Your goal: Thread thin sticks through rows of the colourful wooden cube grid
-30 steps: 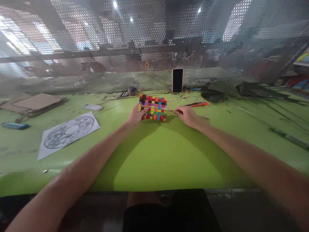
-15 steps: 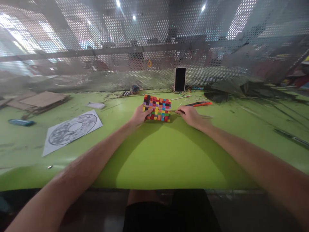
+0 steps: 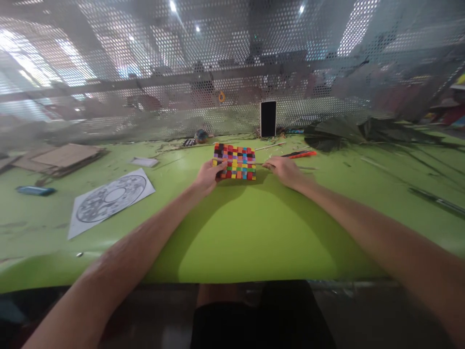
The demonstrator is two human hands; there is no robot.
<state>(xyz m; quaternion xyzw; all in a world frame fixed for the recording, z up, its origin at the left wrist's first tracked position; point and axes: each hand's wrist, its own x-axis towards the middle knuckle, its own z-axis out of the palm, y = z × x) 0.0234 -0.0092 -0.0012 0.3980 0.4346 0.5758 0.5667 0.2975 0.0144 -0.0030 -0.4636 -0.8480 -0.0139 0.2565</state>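
A flat block of small multicoloured cubes [image 3: 238,160] lies on the green table [image 3: 247,232], far from me. My left hand [image 3: 208,175] grips its left edge, thumb on top. A thin pale stick [image 3: 240,162] runs across the block from left to right. My right hand [image 3: 285,169] is closed in a pinch on the stick's right end, just right of the block.
A phone [image 3: 268,118] stands upright against the perforated metal screen. Red and black pens [image 3: 301,154] lie behind my right hand. Dark palm leaves [image 3: 345,131] spread at the right. A printed circular pattern sheet [image 3: 111,198], cardboard [image 3: 60,156] and a blue object [image 3: 34,190] lie at the left.
My right hand has slid slightly closer to the block along the stick. My left hand stays on the block's left edge.
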